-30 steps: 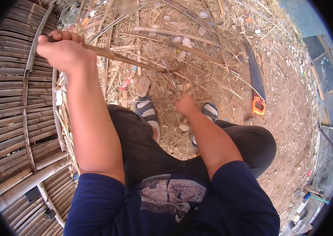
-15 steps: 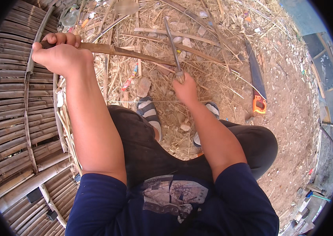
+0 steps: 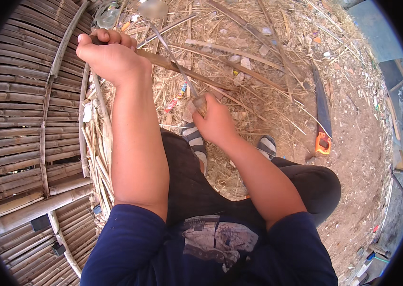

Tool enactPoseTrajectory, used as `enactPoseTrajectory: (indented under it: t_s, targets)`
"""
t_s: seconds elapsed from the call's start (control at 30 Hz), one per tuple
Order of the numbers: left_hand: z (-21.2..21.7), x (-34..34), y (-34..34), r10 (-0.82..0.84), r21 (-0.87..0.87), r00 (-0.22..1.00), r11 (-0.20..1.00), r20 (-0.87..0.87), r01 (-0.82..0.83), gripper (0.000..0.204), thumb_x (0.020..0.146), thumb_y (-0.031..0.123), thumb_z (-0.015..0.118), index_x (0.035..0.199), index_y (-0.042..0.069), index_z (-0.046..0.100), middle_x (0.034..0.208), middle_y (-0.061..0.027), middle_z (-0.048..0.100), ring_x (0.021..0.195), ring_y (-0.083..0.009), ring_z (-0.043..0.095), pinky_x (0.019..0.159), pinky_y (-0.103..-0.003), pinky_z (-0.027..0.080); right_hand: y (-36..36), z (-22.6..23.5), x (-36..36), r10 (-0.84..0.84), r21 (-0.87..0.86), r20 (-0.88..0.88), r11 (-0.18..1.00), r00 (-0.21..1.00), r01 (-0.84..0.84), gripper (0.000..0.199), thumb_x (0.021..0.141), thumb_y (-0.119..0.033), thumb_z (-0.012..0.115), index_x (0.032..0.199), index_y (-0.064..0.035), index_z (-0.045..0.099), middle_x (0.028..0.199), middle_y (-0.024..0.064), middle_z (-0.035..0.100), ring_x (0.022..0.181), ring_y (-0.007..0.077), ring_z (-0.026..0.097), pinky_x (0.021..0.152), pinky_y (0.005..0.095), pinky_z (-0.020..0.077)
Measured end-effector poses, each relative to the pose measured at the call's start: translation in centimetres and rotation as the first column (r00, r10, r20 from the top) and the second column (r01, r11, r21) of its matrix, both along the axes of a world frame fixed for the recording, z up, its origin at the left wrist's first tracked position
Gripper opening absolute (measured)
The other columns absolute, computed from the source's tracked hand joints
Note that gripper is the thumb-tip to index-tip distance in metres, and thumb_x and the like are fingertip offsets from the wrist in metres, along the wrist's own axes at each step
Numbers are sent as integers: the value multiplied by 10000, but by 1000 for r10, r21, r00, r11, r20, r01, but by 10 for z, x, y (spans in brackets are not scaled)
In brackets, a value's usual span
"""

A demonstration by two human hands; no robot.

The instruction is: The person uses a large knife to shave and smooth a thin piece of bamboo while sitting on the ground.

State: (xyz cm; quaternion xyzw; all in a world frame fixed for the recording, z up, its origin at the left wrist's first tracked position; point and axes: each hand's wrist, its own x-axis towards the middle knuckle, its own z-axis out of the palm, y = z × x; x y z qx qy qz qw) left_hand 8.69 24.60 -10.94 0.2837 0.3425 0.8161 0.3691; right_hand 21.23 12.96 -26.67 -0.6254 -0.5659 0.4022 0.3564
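Note:
My left hand (image 3: 115,62) is closed around the dark end of a brown bamboo piece (image 3: 201,77), which stretches out to the right and slopes downward. In my right hand (image 3: 216,121) is the wooden handle of a long, narrow knife (image 3: 172,53). Its blade points up and to the left, crossing the bamboo piece partway along. Whether the blade's edge touches the bamboo I cannot tell. My right fingers are wrapped round the handle near my feet (image 3: 195,138).
A wall of bamboo slats (image 3: 15,128) rises at my left. A handsaw (image 3: 323,107) with an orange handle lies on the ground to the right. Loose bamboo strips (image 3: 239,53), straw and stones litter the ground ahead. A plastic bag (image 3: 107,16) lies at the upper left.
The knife has swung leftward and tilted, shifting along the bamboo piece toward my left hand. My right hand has come lower and left. The whole view has shifted somewhat.

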Motion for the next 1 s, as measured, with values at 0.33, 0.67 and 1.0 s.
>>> enactPoseTrajectory:
  t_s: [0.33,0.67,1.0]
  targets:
    - [10,-6,-10,-55,14,998,998,8,55,404,1010,403,290,736,117,369,622,8,307,538,-139,223,520,-314,248,0,-70,69,-317,-220,75,920,946,325,332,822,-227,679,1068,-9,643,953,252,701,902,410,682,817,467,524]
    - [101,-82,-107,17,343,1000,939,-5,-14,395,970,429,347,710,137,408,574,19,294,474,-124,237,494,-278,234,-47,76,204,-124,-272,53,953,991,133,349,826,-161,678,1142,-24,618,729,42,595,526,132,544,475,298,433]
    - [96,-211,-234,426,395,904,825,35,-404,449,1008,508,521,720,173,435,598,45,321,502,-105,256,509,-268,239,-100,32,277,-257,-286,264,900,930,330,182,788,-135,664,906,-17,592,685,55,585,522,158,534,491,351,428]
